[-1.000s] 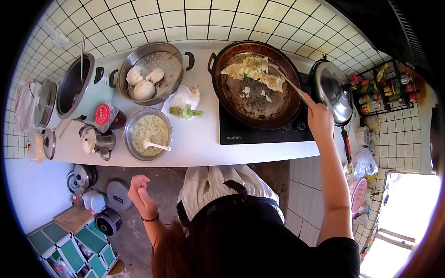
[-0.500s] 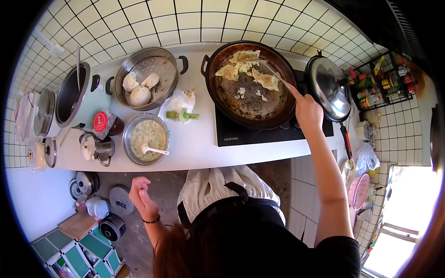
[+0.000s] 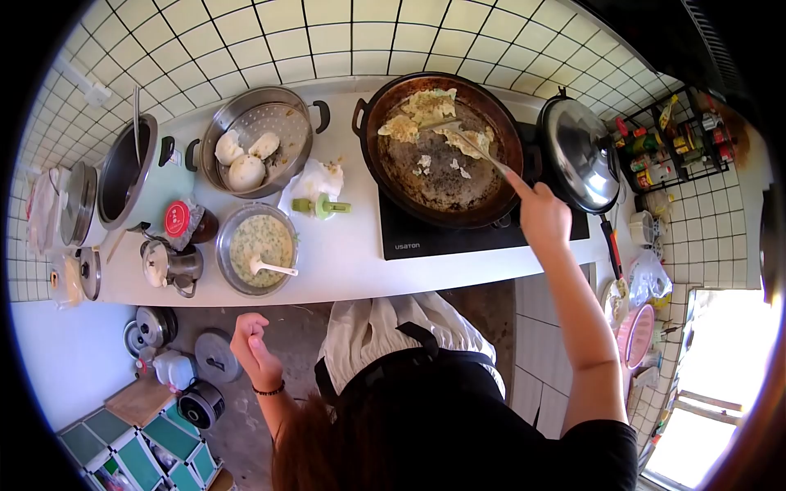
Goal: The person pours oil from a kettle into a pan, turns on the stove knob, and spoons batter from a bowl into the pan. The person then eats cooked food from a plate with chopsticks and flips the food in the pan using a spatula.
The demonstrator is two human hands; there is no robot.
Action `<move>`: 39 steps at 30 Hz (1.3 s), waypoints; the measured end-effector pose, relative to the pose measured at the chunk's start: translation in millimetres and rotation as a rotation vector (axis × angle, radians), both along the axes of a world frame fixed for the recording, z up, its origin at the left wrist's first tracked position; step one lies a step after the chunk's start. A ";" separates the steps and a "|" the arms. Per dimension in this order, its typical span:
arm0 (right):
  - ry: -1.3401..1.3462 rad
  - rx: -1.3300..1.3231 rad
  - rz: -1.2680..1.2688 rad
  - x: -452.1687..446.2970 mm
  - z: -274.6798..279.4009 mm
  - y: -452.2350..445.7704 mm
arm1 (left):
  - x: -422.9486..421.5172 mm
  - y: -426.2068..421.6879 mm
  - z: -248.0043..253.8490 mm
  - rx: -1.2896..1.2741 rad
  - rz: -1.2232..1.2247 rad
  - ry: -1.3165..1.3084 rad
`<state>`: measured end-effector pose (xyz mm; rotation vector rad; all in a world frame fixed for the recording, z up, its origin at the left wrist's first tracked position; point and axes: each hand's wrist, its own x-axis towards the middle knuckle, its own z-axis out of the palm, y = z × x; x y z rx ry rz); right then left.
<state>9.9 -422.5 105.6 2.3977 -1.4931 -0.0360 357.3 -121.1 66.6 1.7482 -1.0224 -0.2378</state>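
My right hand is closed on the handle of a metal spatula, whose blade rests among the pieces of cooked egg in the dark pan. The pan sits on a black cooktop. Below the counter's front edge, my left hand hangs with its fingers curled, holding nothing visible. Nearest to it on the counter is a metal bowl of pale batter with green bits, and a white spoon lies in it.
A steamer pan holds white buns. Left of it stand a pale green pot, a red-lidded jar and a kettle. A lidded pan and a bottle rack are at right.
The egg has come apart into separate pieces in the pan. The spatula blade has moved left and toward me, and my right hand has shifted slightly left and down. My left hand hardly moves.
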 end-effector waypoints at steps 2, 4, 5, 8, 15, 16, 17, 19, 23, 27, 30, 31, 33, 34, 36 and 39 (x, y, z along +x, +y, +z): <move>-0.096 0.006 -0.036 -15.4 12.8 5.0 | 0.0 0.4 0.8 -0.013 0.010 -0.015; -0.235 -0.004 -0.068 -32.3 19.4 14.3 | 1.1 4.3 0.0 0.010 0.015 -0.008; -0.295 -0.011 -0.072 -41.1 20.4 20.3 | 1.7 5.2 -0.2 0.022 0.017 -0.005; -0.391 0.044 -0.126 -55.8 24.3 40.8 | 0.0 4.4 0.5 0.050 0.021 0.008; -0.266 0.107 -0.133 -49.4 7.3 53.2 | -3.0 -9.0 -0.3 0.032 -0.015 0.016; -0.246 0.136 -0.149 -44.7 8.3 50.1 | -3.3 -10.5 0.3 0.029 -0.021 0.014; -0.233 0.131 -0.160 -40.6 7.0 45.4 | -3.8 -11.8 0.9 0.026 -0.027 0.012; -0.207 0.121 -0.181 -34.4 1.7 32.8 | -5.0 -14.2 1.8 0.023 -0.029 0.003; -0.157 0.074 -0.172 -25.2 -11.1 2.4 | -6.0 -14.3 0.1 0.015 -0.035 -0.007; -0.129 0.083 -0.222 -19.0 -14.8 -22.3 | -7.2 -9.4 1.5 0.016 -0.018 -0.014; -0.224 0.025 -0.197 -22.4 -4.1 -25.3 | -5.2 -3.8 0.5 0.019 -0.001 -0.011; -0.251 0.017 -0.195 -24.4 -1.8 -26.6 | -4.4 -1.1 -0.5 0.020 0.011 -0.010; -0.267 0.000 -0.204 -23.6 1.3 -29.6 | -3.7 1.9 -1.7 0.034 0.025 -0.012; -0.258 0.009 -0.237 -20.1 4.7 -32.5 | -3.8 2.4 -0.8 0.045 0.028 -0.017; -0.238 0.005 -0.258 -18.6 5.7 -39.7 | -4.2 2.3 0.7 0.057 0.030 -0.022; -0.212 -0.010 -0.226 -21.7 3.5 -48.3 | -3.8 3.7 1.3 0.057 0.035 -0.026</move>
